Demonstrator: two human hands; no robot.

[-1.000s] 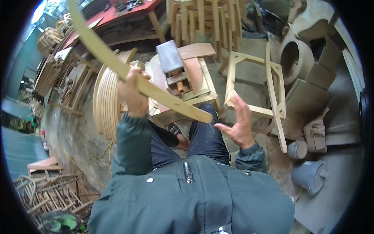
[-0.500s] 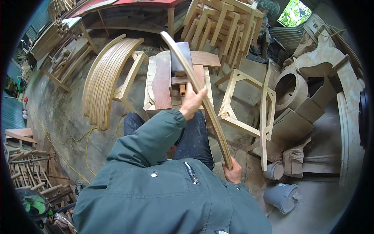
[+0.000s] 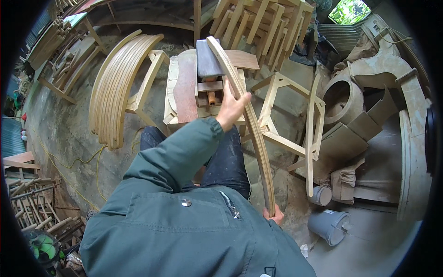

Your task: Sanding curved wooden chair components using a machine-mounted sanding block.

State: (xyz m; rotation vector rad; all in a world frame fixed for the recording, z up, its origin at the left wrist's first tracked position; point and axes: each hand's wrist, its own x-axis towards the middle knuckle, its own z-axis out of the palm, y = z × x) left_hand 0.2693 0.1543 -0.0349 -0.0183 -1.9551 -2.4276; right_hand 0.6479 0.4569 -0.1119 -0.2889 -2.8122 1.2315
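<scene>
A long, curved wooden slat [image 3: 252, 121] slants across the front of my body, its far end over the workbench and its near end at my right side. My left hand [image 3: 232, 106] is closed around the slat's middle part, fingers wrapped over it. Low on the right, my right hand [image 3: 275, 215] grips the near end; part of it is hidden behind the slat and my jacket. Just beyond my knees stands the low workbench [image 3: 186, 87] with a grey block [image 3: 208, 59] and an orange-brown cylinder handle [image 3: 212, 98] below it.
Left of the bench, several matching curved slats [image 3: 121, 87] rest on a wooden frame [image 3: 146, 87]. An angular wooden frame [image 3: 272, 108] with one slat [image 3: 312, 138] across it stands right. Grey buckets [image 3: 328, 226] sit at lower right. A yellow cord [image 3: 76, 162] trails over the left floor.
The slat has turned steeper, its near end drawn back toward me with my right hand. My left hand stays on its middle. The view has shifted slightly.
</scene>
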